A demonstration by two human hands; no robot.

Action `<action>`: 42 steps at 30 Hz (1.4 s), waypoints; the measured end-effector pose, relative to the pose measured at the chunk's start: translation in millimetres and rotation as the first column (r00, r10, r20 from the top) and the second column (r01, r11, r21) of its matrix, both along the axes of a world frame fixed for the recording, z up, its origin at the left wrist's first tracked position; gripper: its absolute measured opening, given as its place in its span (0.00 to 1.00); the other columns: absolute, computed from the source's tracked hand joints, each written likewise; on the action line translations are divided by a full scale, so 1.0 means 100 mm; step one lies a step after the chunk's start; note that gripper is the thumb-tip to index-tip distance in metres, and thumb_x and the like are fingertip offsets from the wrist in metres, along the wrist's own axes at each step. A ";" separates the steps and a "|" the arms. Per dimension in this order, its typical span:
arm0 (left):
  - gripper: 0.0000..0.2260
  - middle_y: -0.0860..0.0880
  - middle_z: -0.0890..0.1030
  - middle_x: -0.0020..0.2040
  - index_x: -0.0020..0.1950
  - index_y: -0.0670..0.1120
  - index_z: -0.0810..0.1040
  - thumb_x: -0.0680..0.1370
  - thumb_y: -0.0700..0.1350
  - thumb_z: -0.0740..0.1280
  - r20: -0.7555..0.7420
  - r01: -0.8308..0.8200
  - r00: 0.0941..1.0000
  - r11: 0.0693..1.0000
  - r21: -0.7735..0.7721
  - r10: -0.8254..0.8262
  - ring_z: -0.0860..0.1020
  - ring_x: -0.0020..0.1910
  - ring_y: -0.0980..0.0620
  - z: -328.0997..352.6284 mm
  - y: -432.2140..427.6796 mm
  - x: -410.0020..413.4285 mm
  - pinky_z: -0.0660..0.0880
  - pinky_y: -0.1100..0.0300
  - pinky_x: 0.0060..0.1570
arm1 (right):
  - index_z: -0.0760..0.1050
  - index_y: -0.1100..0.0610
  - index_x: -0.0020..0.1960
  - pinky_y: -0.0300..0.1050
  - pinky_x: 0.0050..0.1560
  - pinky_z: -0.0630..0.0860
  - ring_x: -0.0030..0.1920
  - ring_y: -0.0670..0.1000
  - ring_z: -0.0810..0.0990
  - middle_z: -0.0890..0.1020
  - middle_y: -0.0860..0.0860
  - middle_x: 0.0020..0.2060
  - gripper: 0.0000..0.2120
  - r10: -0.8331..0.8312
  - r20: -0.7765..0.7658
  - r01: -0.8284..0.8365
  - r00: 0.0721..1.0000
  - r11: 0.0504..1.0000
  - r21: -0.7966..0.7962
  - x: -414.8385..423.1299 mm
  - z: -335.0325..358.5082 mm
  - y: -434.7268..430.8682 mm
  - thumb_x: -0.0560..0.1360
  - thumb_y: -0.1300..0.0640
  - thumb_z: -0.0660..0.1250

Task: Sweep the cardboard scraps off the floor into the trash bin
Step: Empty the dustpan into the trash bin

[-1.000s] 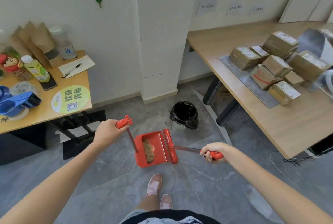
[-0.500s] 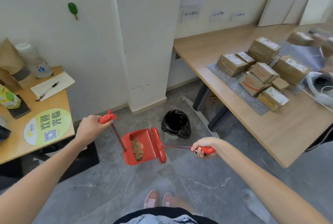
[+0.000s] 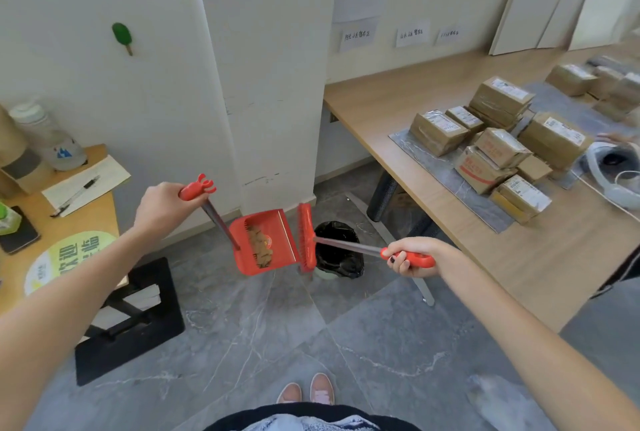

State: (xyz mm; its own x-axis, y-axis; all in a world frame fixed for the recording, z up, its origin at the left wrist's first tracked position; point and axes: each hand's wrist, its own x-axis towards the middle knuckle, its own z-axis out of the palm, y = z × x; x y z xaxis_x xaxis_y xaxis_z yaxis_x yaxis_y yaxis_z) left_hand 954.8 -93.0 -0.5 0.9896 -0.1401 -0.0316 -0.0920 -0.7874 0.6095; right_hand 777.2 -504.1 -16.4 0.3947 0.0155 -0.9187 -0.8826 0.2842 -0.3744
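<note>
Cardboard scraps [image 3: 260, 250] are aboard the red dustpan [image 3: 278, 231], heaped against its back wall on the nine o'clock side, with the pan lifted clear of the floor [image 3: 277, 344]. The left hand [image 3: 162, 205] is wrapped round the top of the dustpan's long handle and holds the pan tipped back, so the load sits deep and can't slide out. The right hand [image 3: 408, 255] is curled round the handle of the brush [image 3: 306, 240], whose bristle head stands across the pan's open lip at three o'clock, a gate against spills, I'd say. The black-lined trash bin [image 3: 341, 254] waits at three o'clock from the pan, partly hidden behind the brush. No stray scraps show on the tiles, though small ones could escape this wide view. Next up, likely: over the bin and tip.
</note>
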 end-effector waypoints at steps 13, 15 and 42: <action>0.19 0.47 0.77 0.27 0.32 0.47 0.77 0.74 0.60 0.67 0.188 0.224 0.948 0.958 0.179 -0.257 0.76 0.29 0.46 0.15 -0.92 0.16 0.72 0.56 0.30 | 0.67 0.62 0.45 0.34 0.15 0.66 0.16 0.44 0.68 0.70 0.53 0.28 0.05 -0.129 0.056 0.137 0.990 0.974 -0.179 -0.26 -0.02 -0.36 0.79 0.65 0.58; 0.18 0.47 0.78 0.28 0.33 0.47 0.77 0.74 0.60 0.67 0.206 0.250 0.934 0.945 0.212 -0.293 0.77 0.30 0.44 0.11 -1.05 0.15 0.73 0.55 0.32 | 0.67 0.62 0.43 0.33 0.15 0.66 0.15 0.44 0.68 0.69 0.54 0.29 0.06 -0.119 0.049 0.127 0.992 0.965 -0.229 -0.29 -0.04 -0.39 0.79 0.66 0.59; 0.19 0.50 0.76 0.20 0.31 0.50 0.78 0.54 0.59 0.82 0.101 0.581 0.642 0.568 0.584 -0.760 0.76 0.17 0.48 -1.25 -1.69 -0.66 0.66 0.65 0.16 | 0.67 0.60 0.42 0.32 0.18 0.65 0.16 0.44 0.67 0.70 0.54 0.28 0.07 -0.229 0.014 0.225 0.973 0.940 -0.256 -0.75 -0.23 -0.42 0.77 0.68 0.59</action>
